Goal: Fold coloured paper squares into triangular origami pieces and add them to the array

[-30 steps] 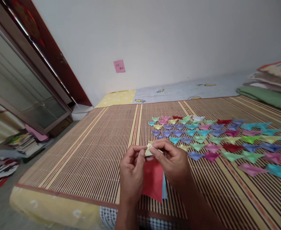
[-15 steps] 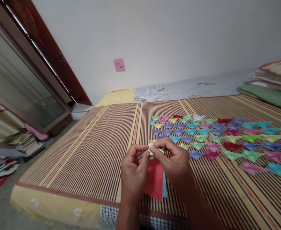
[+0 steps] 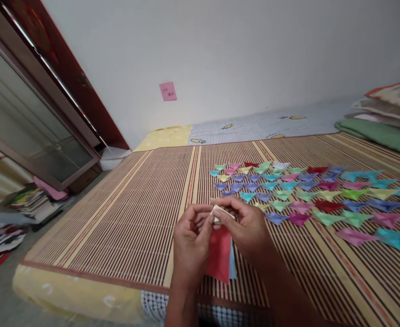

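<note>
Between the thumbs and fingers of both hands is a small folded piece of pale yellow paper (image 3: 218, 210). My left hand (image 3: 193, 238) pinches its left side, and my right hand (image 3: 249, 229) pinches its right side; the fingers hide most of it. Just below, a stack of coloured paper sheets (image 3: 219, 256) lies on the striped mat, red on top with blue edges showing at the right. Beyond and to the right of my hands, folded paper pieces (image 3: 299, 219) in many colours lie in rows.
The striped bamboo mat (image 3: 135, 218) covers a bed against a white wall. Folded bedding and a pillow (image 3: 383, 131) sit at the far right. A pink note (image 3: 168, 91) is stuck to the wall. Stacked books (image 3: 36, 202) lie at the left near a glass-panelled door (image 3: 32, 100).
The yellow paper has turned between my fingers and now shows a narrower, flatter folded shape. Both hands stay in nearly the same place; the view has shifted slightly.
</note>
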A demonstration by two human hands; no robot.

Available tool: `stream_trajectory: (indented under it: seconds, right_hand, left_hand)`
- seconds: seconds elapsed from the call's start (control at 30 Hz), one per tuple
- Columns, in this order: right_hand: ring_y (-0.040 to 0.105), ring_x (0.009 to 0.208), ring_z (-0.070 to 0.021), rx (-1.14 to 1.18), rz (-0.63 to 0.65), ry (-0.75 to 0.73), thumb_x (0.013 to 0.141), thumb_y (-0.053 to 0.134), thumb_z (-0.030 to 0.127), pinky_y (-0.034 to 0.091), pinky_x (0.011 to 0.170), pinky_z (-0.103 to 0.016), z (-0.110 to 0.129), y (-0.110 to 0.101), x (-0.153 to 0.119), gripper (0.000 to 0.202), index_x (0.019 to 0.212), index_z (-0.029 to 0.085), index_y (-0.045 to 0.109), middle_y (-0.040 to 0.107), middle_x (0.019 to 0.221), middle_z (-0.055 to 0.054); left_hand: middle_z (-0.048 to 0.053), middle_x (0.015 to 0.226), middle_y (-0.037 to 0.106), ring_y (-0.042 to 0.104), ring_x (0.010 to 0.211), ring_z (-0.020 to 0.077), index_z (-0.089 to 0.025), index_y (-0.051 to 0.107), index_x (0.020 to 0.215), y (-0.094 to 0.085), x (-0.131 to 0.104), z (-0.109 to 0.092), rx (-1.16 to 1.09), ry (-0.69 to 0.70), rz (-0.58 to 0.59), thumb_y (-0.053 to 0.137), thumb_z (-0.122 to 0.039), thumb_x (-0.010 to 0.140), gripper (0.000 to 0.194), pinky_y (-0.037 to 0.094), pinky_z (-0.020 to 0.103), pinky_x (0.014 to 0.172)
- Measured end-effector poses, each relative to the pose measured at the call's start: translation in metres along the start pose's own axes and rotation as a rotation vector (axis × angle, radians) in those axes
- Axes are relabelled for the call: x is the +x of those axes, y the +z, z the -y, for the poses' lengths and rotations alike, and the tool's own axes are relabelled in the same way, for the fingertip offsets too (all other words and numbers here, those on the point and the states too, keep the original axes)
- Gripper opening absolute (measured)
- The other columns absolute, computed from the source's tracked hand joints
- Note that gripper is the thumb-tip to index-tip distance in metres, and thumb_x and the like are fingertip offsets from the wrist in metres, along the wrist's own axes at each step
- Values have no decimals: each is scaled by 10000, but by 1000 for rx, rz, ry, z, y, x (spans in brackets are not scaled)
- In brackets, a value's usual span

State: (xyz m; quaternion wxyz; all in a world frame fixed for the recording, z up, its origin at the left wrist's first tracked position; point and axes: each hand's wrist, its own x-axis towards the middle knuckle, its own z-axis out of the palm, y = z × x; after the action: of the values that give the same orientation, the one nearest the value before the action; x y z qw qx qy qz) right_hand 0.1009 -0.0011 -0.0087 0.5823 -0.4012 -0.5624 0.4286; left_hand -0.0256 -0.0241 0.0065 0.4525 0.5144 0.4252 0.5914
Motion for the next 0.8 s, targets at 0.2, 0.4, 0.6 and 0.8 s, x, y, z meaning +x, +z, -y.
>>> stream_trajectory:
  seconds: [0.2, 0.4, 0.6, 0.8]
  right_hand:
    - [598, 640, -160, -49, -46, -49, 890, 676, 307, 523, 593, -280, 0, -4, 2, 134, 814, 198, 689, 653, 719, -9]
    - [528, 585, -142, 11, -90, -9, 875, 686, 347, 438, 539, -259, -2, -6, 3, 170, 783, 205, 669, 612, 649, 18]
    - [547, 615, -147, 101, -71, 33, 854, 711, 358, 469, 553, -265, -3, -5, 3, 170, 786, 206, 674, 634, 685, 6]
    - [528, 506, -130, 259, 7, 120, 840, 739, 377, 469, 469, -253, -4, -2, 2, 194, 782, 211, 658, 591, 601, 38]
  left_hand:
    - [38, 770, 776, 751, 687, 166, -154, 665, 975, 0, 3, -1, -111, -111, 22, 782, -316, 826, 249, 615, 274, 679]
    - [83, 740, 777, 740, 612, 193, -135, 674, 858, -3, 4, 1, -177, -246, 154, 773, -431, 826, 314, 607, 298, 581]
    - [63, 718, 771, 732, 610, 186, -153, 653, 817, 0, 2, 0, -129, -181, 89, 756, -436, 843, 302, 596, 287, 573]
    - [44, 710, 755, 711, 635, 157, -158, 663, 795, 2, 2, -2, -61, -138, 136, 735, -384, 864, 247, 571, 260, 635]
